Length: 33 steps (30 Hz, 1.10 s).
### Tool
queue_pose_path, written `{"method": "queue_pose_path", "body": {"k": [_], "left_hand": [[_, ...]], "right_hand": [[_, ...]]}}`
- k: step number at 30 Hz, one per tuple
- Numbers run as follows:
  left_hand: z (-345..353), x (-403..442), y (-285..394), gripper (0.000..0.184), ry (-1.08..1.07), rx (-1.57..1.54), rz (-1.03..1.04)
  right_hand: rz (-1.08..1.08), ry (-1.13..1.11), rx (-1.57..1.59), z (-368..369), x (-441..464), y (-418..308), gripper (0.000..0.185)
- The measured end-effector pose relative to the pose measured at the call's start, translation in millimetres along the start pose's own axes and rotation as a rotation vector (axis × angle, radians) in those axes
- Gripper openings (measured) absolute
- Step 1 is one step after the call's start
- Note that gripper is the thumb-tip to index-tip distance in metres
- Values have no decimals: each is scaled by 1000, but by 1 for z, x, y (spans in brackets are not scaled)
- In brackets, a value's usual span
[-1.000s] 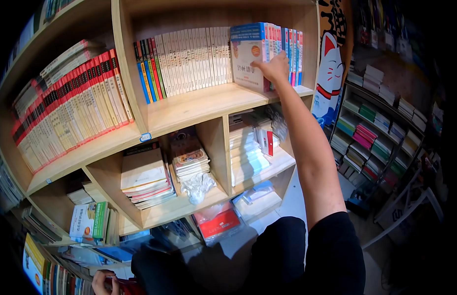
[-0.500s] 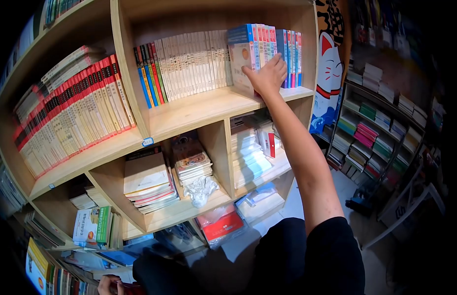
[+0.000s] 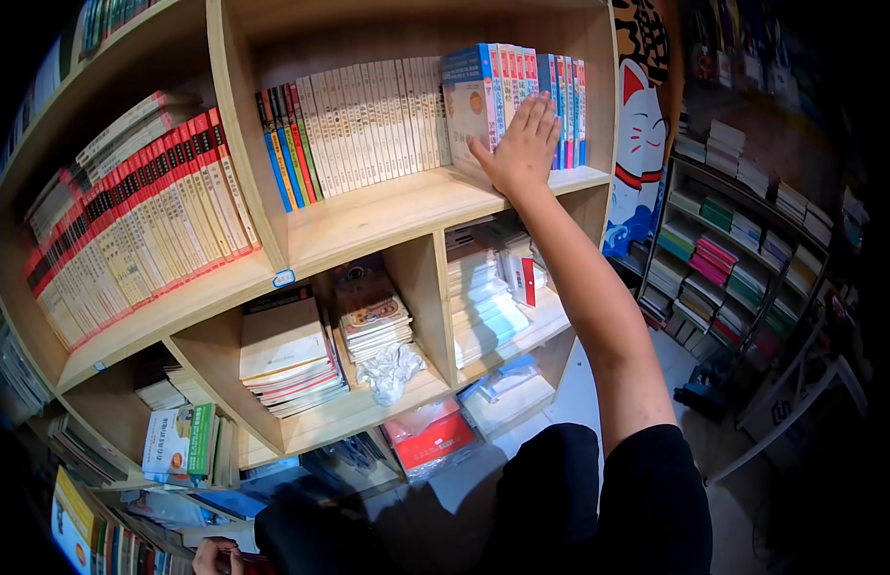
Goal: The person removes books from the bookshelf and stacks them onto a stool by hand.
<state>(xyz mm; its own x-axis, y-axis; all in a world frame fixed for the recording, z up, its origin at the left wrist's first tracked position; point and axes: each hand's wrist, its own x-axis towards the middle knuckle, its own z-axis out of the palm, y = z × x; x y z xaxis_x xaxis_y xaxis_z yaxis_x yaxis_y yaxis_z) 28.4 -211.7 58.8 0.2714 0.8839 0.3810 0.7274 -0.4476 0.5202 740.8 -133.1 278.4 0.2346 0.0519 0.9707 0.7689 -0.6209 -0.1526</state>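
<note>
My right hand (image 3: 523, 149) lies with outstretched fingers against the spines of a group of blue-and-white books (image 3: 503, 81) on the upper shelf. Its thumb points toward the cover of the leftmost of these, which faces partly outward. To the right of the fingers stand more blue-spined books (image 3: 566, 115). A long row of cream-spined books (image 3: 378, 125) runs along the shelf to the left. Down at the bottom edge, my left hand (image 3: 215, 556) is curled beside a dark red thing (image 3: 256, 563); what its fingers hold is mostly hidden.
Wooden shelf dividers (image 3: 242, 134) frame the compartments. Red-and-cream books (image 3: 143, 230) fill the left one. Lower down are stacked booklets (image 3: 287, 350), crumpled plastic (image 3: 391, 372) and a red package (image 3: 433, 439) near the floor. A metal rack (image 3: 742, 225) and a folding chair (image 3: 790, 412) stand at right.
My right hand has flattened against the book spines, its fingers straighter and pointing up. The protruding books sit almost as before. My left hand has barely moved.
</note>
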Motion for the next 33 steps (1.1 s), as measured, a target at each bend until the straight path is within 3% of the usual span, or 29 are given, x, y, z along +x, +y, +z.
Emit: {"method": "queue_pose_path", "body": {"k": [3,6,8,11,14,15,17,20,22,23,24,25,26,27,28,31,33], "left_hand": [[-1,0,3,15,-5,0,-1],[-1,1,7,15,-4,-2,-20],[-1,3,13,15,-8,-27,-9],[22,10,-10,14,55,-29,57],[47,32,12,15,-18,-126,83],[43,49,84,12,-27,-289,231],[45,76,119,10,-152,-359,353],[51,125,198,10,-126,-435,603],[53,162,260,16,-50,-363,805],[55,190,296,20,-118,-543,922],[58,209,331,30,-57,-443,872],[66,241,364,42,228,-306,1051],[70,267,400,56,371,-289,1077],[77,299,434,75,474,-236,986],[84,335,493,95,561,-140,731],[110,371,551,111,546,-80,615],[118,380,575,114,715,45,613]], "right_hand": [[16,7,36,5,0,3,124],[76,-31,288,7,4,8,131],[286,-192,462,1,8,9,138],[361,-323,466,-8,16,6,138],[363,-307,422,-22,14,-2,136],[365,-305,429,-28,14,-7,136],[372,-298,396,-45,10,-20,132],[347,-284,381,-66,2,-39,132],[302,-245,389,-71,-4,-47,133],[306,-242,392,-71,-6,-51,133],[307,-233,380,-72,-7,-55,133],[307,-224,367,-72,-7,-59,133],[310,-220,369,-73,-10,-63,133],[318,-221,357,-73,-12,-67,133],[330,-222,348,-72,-13,-67,132],[345,-286,397,-72,-23,-65,129],[104,-72,320,-59,-38,-57,125]]}}
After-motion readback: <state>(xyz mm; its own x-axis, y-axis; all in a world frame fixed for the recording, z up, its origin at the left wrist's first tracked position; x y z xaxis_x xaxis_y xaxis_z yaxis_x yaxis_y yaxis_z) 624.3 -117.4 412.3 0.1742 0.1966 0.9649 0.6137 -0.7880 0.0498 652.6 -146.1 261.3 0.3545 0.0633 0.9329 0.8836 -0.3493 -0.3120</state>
